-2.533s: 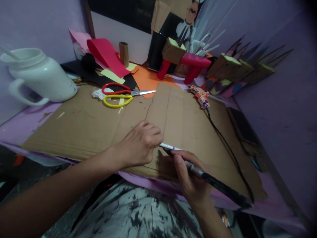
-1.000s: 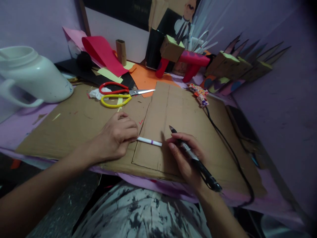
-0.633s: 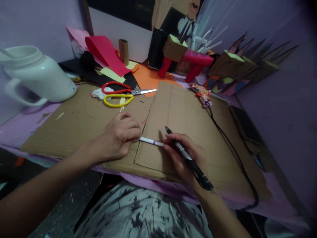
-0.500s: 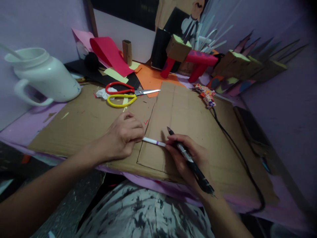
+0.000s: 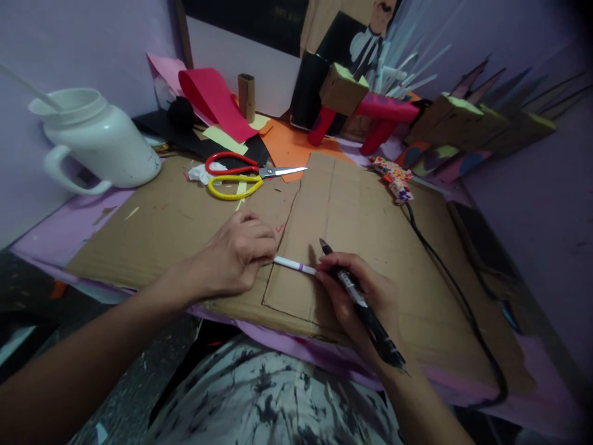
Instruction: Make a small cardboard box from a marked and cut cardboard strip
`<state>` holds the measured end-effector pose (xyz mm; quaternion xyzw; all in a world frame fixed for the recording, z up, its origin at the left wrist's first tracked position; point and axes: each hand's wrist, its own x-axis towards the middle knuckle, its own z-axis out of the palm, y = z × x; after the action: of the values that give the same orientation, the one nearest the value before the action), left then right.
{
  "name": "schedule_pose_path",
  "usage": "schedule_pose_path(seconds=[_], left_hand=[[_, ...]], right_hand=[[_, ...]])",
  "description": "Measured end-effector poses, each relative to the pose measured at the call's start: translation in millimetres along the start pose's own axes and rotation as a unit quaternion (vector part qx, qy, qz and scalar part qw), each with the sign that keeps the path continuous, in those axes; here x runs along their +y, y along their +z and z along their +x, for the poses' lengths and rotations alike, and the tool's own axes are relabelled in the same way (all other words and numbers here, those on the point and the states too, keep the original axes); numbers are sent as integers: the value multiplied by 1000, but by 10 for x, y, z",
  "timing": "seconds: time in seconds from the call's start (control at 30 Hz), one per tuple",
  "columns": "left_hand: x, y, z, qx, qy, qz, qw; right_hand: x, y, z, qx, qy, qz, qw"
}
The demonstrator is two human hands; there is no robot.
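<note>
A thin white stick (image 5: 288, 264) with a purple band lies across a drawn strip on the cardboard sheet (image 5: 176, 247). My left hand (image 5: 243, 253) is closed on the stick's left end. The fingertips of my right hand (image 5: 356, 287) pinch its right end, and the same hand holds a black pen (image 5: 354, 290), tip pointing up and away. Dark drawn lines outline the strip beneath the stick. Scissors (image 5: 264, 173) with one red and one yellow handle lie beyond my left hand, blades toward the right.
A white mug (image 5: 102, 145) stands at the left. Coloured paper (image 5: 217, 105) and a cardboard figure with red legs (image 5: 345, 93) are at the back. On the right are a patterned object (image 5: 393, 179) with a black cable and a dark phone-like slab (image 5: 477, 238).
The whole view has shifted, so everything appears slightly further right. Both hands keep the same hold on the stick and pen.
</note>
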<state>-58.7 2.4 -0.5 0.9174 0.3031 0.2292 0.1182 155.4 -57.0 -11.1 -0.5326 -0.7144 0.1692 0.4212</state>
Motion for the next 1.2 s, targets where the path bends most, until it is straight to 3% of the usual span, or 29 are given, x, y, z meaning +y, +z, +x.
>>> schedule_pose_path(seconds=[0.33,0.43,0.57,0.67,0.97,1.2], left_hand=[[-9,41,-28,10,12,-5,1000],[-16,44,-28,12,18,-8,1000],[-36,38,-27,23,26,-13,999],[-61,44,-25,29,32,-16,999],[-115,97,-3,83,79,-31,993],[-139,93,-12,64,62,-18,996]], right_hand=[[6,9,-7,-11,15,21,1000],[38,13,-18,24,76,82,993],[34,-25,4,149,224,215,939],[-10,-68,35,198,270,278,900],[60,-79,60,208,248,361,874],[105,-67,58,199,227,376,876]])
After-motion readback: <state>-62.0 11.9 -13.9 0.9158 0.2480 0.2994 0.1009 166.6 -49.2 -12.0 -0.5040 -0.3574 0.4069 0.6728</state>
